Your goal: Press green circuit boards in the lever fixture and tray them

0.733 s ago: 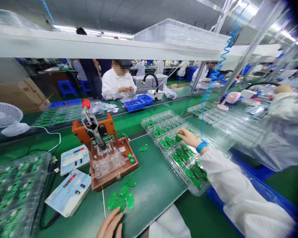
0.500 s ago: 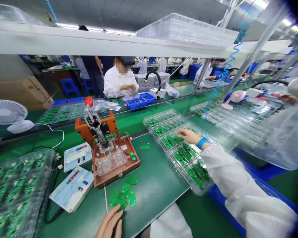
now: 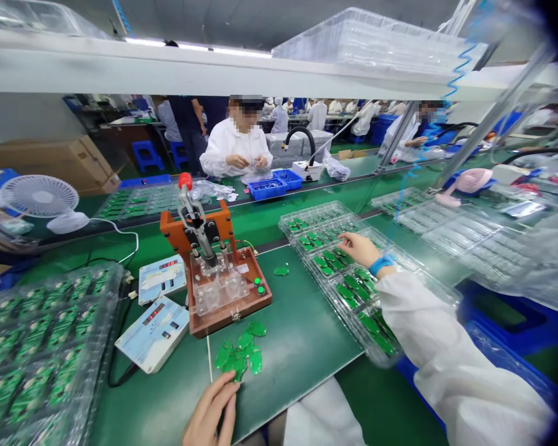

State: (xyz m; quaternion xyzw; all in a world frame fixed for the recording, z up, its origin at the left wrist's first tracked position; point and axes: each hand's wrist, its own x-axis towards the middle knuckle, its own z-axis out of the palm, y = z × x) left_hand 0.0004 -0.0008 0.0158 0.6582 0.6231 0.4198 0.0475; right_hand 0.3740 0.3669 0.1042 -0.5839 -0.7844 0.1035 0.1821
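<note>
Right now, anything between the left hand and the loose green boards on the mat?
Nothing visible. The left hand sits right at the near edge of the loose green circuit boards, with no object between them.

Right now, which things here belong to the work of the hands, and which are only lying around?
Belong to the work:
left hand, at the loose green circuit boards
right hand, over the clear tray of boards

Only nearby, untouched:
orange press fixture
white test meter
white desk fan
blue bins
</note>
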